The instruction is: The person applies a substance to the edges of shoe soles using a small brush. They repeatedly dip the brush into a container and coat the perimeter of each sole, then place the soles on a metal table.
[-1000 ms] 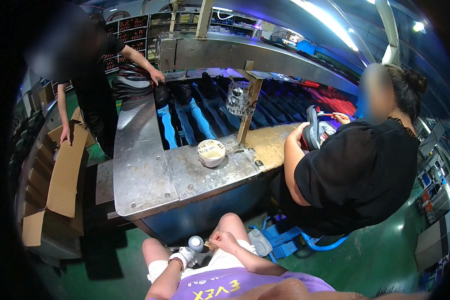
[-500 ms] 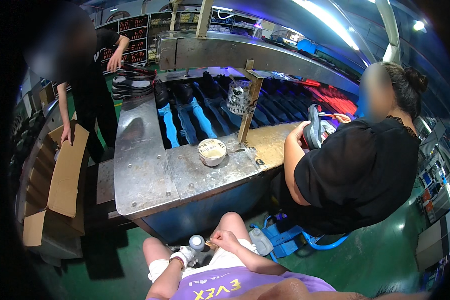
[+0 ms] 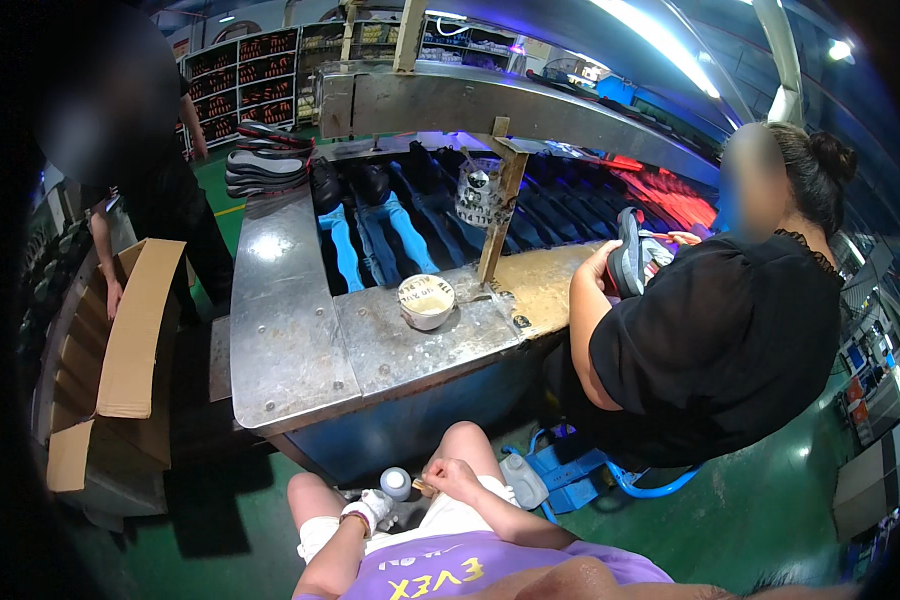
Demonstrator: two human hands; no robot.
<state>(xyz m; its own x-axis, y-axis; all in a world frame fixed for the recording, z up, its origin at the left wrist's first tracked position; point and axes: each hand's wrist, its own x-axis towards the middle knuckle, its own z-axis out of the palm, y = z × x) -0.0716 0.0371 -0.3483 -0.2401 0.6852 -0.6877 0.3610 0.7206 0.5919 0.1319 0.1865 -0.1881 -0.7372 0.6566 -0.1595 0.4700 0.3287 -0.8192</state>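
Note:
Low over my lap, my left hand wears a white glove, with its fingers curled at the base of a grey bottle with a round white top. My right hand is bare and rests by my right thigh. Its fingers pinch a small tan piece that looks like wood, close beside the bottle; its kind is too small to tell. Above my knees, a white bowl of pale liquid stands on the metal bench top.
A co-worker at my right holds a shoe. Behind the bench, a conveyor carries dark shoes on blue supports. Shoe soles are stacked at the bench's far left. Another person reaches into a cardboard box. A blue stool stands at right.
The person at the left has drawn one arm back from the stacked soles and lowered the other hand into the box. My own hands stay where they were.

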